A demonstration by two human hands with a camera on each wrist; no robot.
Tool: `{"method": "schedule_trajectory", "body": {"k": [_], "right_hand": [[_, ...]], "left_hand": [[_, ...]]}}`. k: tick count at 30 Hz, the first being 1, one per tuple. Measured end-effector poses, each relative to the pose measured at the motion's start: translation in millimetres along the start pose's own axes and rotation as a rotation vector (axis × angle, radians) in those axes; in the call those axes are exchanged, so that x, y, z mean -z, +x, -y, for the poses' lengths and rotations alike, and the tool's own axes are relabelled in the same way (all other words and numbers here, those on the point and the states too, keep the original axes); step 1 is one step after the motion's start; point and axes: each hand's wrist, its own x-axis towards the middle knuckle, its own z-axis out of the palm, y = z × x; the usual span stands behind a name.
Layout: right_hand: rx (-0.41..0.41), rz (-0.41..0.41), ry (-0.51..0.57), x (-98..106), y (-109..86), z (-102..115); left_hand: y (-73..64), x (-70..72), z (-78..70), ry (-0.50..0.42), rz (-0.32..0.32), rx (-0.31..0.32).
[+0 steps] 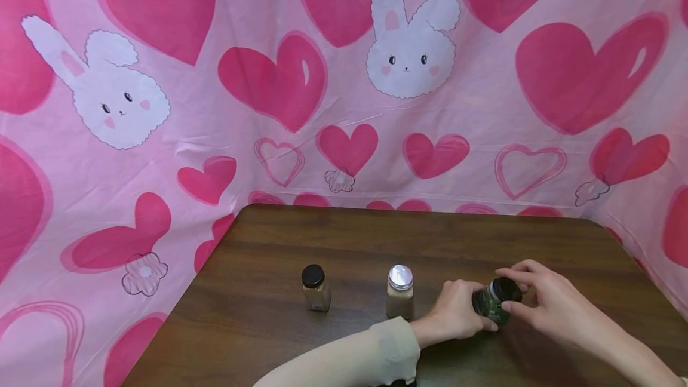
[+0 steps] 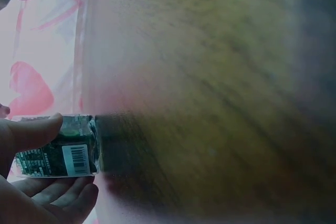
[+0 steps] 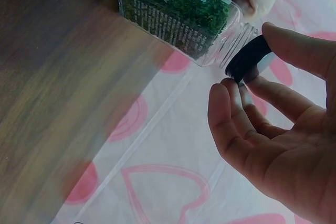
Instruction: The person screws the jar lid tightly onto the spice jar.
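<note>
My left hand [image 1: 454, 310] grips a clear spice jar [image 3: 176, 24] of green dried herb around its body; the jar tilts above the table on the right side. In the left wrist view a barcode label [image 2: 76, 160] shows on the jar, between thumb and fingers. The thumb and fingers of my right hand [image 1: 559, 306] pinch the black lid [image 3: 248, 59] at the jar's mouth. Part of the threaded glass neck [image 3: 233, 48] is visible below the lid in the right wrist view.
A small jar with a black cap [image 1: 316, 291] stands on the brown wooden table [image 1: 258, 327], left of centre. Close to my left wrist is a pale-filled jar with a silvery cap [image 1: 400, 297]. A pink heart-and-rabbit cloth [image 1: 344, 100] hangs around the table.
</note>
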Motion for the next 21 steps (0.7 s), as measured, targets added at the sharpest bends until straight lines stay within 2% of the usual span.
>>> {"method": "schedule_trajectory", "body": {"k": [12, 21], "right_hand": [[0.031, 0.003, 0.018, -3.9, 1.9, -0.1], [0.023, 0.051, 0.021, -4.5, 4.9, 0.8]], "left_hand": [[-1.0, 0.4, 0.3, -0.004, 0.003, 0.019], [-1.8, 0.6, -0.6, -0.013, 0.004, 0.026]]}}
